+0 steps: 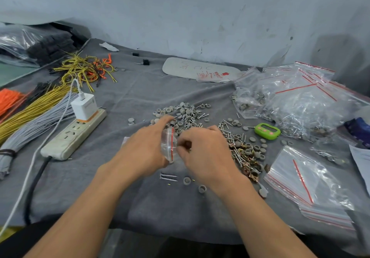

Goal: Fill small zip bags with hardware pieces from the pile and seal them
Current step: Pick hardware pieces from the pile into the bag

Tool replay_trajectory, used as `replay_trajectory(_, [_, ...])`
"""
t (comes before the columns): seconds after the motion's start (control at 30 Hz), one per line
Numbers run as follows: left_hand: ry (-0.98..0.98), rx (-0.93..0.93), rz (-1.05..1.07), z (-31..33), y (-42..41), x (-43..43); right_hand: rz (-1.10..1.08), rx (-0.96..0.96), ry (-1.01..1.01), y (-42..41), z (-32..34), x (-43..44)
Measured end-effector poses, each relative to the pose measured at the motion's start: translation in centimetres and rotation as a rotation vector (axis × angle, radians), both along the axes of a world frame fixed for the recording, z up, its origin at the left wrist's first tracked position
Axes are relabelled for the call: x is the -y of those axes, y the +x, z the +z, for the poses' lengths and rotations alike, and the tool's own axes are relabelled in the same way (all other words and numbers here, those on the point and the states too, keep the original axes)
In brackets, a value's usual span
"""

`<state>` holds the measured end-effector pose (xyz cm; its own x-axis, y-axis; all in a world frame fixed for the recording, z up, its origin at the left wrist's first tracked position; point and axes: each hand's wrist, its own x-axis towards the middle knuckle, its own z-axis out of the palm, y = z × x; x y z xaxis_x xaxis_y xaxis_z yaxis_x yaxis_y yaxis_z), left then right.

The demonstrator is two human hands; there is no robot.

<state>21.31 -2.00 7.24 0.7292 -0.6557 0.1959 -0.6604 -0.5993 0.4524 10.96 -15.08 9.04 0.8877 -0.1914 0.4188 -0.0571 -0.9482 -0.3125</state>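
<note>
From my remote view, little is legible. In the upper middle of the frame, a pale rounded board [198, 70] lying on the surface carries faint handwritten marks and a red printed label with an apple-like logo; only a "5" seems readable there. The white charger [84, 107] at middle left bears grey lettering too blurred to read.

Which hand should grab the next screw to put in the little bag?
Probably the right hand. The left hand is holding the small zip bag, so it is busy. The right hand sits at the bag's mouth, beside the pile of screws and gray caps on its own side.
</note>
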Motion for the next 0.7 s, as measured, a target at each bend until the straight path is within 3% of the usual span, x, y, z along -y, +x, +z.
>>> replay_trajectory(0.07, [-0.008, -0.025, -0.034, 0.0, -0.1, 0.3, 0.081, 0.001, 0.014, 0.4, -0.5, -0.4])
replay_trajectory(0.13, [-0.022, -0.027, -0.033, 0.0, 0.0, 0.4, 0.105, 0.032, 0.150, 0.6, -0.9, -0.6])
replay_trajectory(0.2, [-0.055, -0.036, -0.007, 0.1, 0.2, 0.2, 0.043, 0.115, 0.309, 0.7, -1.0, -0.4])
replay_trajectory(0.27, [-0.084, -0.044, 0.018, 0.2, 0.5, -0.2, -0.092, 0.146, 0.339, 0.5, -0.7, 0.4])
replay_trajectory(0.37, [-0.080, -0.027, 0.077, 0.5, 1.4, -1.2, -0.162, -0.120, 0.303, -0.1, 0.0, 1.8])
replay_trajectory(0.5, [-0.074, -0.018, 0.108, 0.9, 2.2, -2.5, -0.032, -0.579, 0.170, -1.4, 0.3, 1.3])
replay_trajectory(0.6, [-0.043, -0.001, 0.111, 0.9, 2.1, -2.5, -0.016, -0.629, 0.059, -1.6, 0.2, 0.8])
replay_trajectory(0.7, [-0.013, 0.012, 0.107, 0.8, 1.9, -2.1, -0.060, -0.542, 0.097, -1.3, -0.1, 0.9])
